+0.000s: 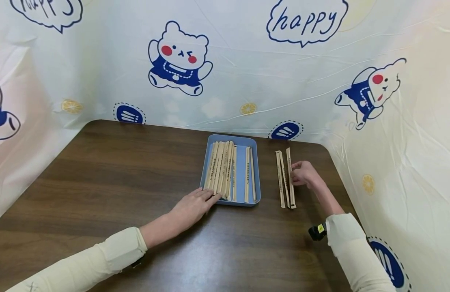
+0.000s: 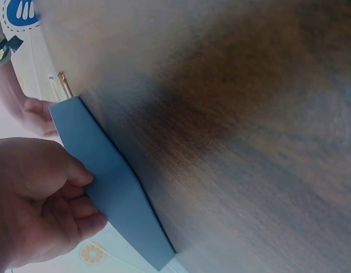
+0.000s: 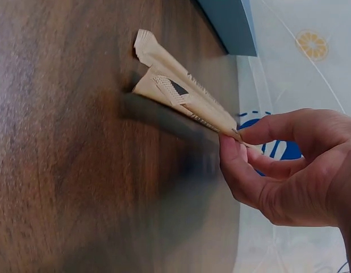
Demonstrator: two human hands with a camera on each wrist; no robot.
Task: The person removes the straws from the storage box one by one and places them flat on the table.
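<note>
A shallow blue tray (image 1: 240, 170) holds several slim sticks in printed tan paper wrappers (image 1: 220, 168), bunched at its left. More wrapped sticks (image 1: 247, 174) lie along its right side. My left hand (image 1: 192, 207) rests at the tray's near left corner, touching the rim and the ends of the bunch. In the left wrist view its thumb and fingers lie at the edge of the tray wall (image 2: 110, 176). Right of the tray, my right hand (image 1: 303, 174) pinches a paper-wrapped stick (image 1: 290, 178) between thumb and fingers. Two others (image 1: 280, 178) lie close beside it on the table.
The dark wooden table (image 1: 111, 182) extends left and in front of the tray. A patterned cloth (image 1: 232, 73) hangs behind the table and along both sides. Each forearm wears a pale sleeve, and a small black device (image 1: 317, 232) sits at the right wrist.
</note>
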